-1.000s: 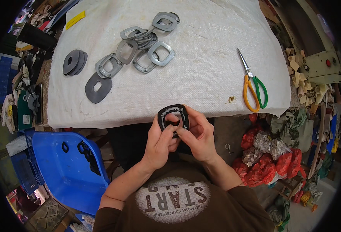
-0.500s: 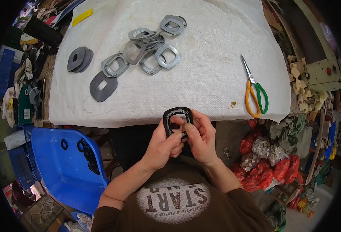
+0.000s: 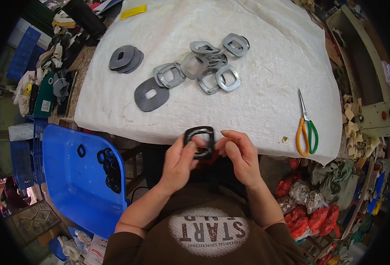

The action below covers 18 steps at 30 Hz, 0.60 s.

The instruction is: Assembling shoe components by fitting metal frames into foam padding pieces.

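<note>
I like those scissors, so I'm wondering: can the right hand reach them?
Probably yes: the scissors lie on the white sheet, to the right of the right hand, and nothing stands between. The left hand holds the black frame.

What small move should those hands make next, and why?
Perhaps steady the black, rounded-square frame with the right hand: only the left hand clearly grips it, at its left side, while the right is close beside its right edge.

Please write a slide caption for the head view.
Left hand holds a black frame, right hand nearby; silver frames and scissors on white cloth.
</note>
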Each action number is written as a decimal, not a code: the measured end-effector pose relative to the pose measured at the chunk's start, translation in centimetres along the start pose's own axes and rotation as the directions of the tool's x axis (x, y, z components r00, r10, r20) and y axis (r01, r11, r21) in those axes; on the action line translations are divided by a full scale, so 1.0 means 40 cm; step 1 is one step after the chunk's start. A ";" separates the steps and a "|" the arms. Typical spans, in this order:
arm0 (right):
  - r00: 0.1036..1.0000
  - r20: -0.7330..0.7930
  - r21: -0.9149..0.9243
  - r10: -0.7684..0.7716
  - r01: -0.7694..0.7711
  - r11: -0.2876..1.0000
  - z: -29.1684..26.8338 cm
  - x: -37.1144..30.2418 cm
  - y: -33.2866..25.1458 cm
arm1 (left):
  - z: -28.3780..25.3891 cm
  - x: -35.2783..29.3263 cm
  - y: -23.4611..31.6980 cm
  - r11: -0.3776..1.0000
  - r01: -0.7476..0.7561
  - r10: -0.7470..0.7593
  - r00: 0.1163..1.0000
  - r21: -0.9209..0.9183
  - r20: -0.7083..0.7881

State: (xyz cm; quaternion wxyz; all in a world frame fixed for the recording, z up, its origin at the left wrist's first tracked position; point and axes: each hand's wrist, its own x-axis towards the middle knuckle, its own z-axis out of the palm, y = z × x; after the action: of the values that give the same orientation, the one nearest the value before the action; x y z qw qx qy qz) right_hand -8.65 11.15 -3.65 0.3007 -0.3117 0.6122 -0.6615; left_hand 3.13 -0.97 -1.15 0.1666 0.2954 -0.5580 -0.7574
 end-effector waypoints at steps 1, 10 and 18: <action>0.997 0.029 -0.149 -0.072 0.076 0.986 0.004 0.019 -0.006 | -0.038 -0.006 -0.007 0.996 -0.029 0.032 0.999 0.089 -0.035; 0.813 0.375 -0.553 -0.445 0.581 0.597 0.157 0.245 -0.002 | -0.370 -0.109 -0.089 0.853 0.048 0.317 0.743 0.519 -0.590; 0.776 0.553 -0.629 -0.304 0.628 0.459 0.234 0.278 0.007 | -0.593 -0.239 -0.222 0.716 0.363 0.318 0.591 0.597 -0.741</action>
State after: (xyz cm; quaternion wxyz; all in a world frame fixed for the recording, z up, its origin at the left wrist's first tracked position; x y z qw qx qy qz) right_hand -8.28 -3.38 -2.92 0.0425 -0.6849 0.6582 -0.3096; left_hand 26.18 -10.27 -11.83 0.2648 0.6516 -0.6571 -0.2710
